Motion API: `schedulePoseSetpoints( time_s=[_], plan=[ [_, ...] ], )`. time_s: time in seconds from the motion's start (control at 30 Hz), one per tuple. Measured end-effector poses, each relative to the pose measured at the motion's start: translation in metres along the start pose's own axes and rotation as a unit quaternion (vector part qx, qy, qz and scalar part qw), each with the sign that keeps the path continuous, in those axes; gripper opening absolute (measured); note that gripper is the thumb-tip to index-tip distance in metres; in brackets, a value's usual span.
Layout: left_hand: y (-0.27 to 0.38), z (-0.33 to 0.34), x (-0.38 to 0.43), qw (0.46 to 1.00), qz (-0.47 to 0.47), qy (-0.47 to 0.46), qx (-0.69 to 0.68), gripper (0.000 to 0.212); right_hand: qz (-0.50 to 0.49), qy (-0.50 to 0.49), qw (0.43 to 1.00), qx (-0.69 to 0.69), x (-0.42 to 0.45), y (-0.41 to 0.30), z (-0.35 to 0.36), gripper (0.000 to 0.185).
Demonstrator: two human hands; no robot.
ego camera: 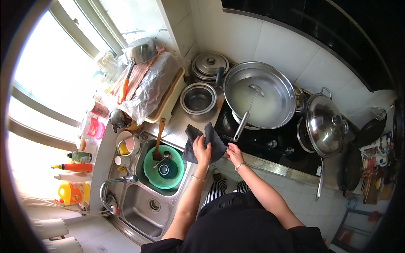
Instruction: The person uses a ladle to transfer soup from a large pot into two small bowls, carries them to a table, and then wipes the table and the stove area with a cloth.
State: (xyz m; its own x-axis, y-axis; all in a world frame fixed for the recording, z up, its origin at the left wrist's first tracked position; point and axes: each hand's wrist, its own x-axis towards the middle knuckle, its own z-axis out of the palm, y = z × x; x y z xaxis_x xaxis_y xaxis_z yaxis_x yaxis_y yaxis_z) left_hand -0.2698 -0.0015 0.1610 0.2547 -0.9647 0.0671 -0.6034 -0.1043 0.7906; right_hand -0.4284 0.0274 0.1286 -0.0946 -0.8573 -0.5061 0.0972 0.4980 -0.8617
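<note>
A dark grey cloth with scalloped edges is held up at the front of the counter, between the sink and the cooktop. My left hand grips it from above, fingers spread over its folds. At the cloth's right edge, the fingers of my right hand are pinched together on it. Just beyond that hand is the handle of a steel ladle, which rests in a large steel wok of cloudy whitish liquid. An uncovered steel pot stands on the counter behind the cloth.
A green basin with a bowl, spoons and a wooden spatula occupies one sink bowl. The faucet arches beside the other. A lidded pan stands on the right of the black cooktop. Bottles line the windowsill.
</note>
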Motion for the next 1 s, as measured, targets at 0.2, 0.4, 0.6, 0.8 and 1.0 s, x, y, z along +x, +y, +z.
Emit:
schedulePoseSetpoints(
  time_s=[0.2,0.4,0.6,0.8,1.0],
  plan=[
    [-0.031,0.003,-0.040,0.986,0.054,-0.113,0.109,0.043,0.100,-0.060,0.993,0.034,0.002,0.004,0.031,0.044],
    [0.013,0.038,-0.106,0.969,-0.122,-0.193,-0.098,0.030,-0.088,0.036,0.994,-0.055,-0.040,0.048,-0.020,0.031],
    [0.061,0.122,-0.197,0.910,-0.100,-0.353,-0.194,0.034,-0.064,0.172,0.980,-0.083,-0.126,0.066,-0.162,0.035],
    [0.165,0.207,-0.315,0.789,-0.153,-0.520,-0.289,0.038,-0.046,0.310,0.944,0.107,-0.215,0.101,-0.303,0.037],
    [0.275,0.256,-0.411,0.617,-0.265,-0.629,-0.392,0.048,-0.146,0.409,0.878,0.201,-0.284,0.081,-0.433,0.025]
  ],
)
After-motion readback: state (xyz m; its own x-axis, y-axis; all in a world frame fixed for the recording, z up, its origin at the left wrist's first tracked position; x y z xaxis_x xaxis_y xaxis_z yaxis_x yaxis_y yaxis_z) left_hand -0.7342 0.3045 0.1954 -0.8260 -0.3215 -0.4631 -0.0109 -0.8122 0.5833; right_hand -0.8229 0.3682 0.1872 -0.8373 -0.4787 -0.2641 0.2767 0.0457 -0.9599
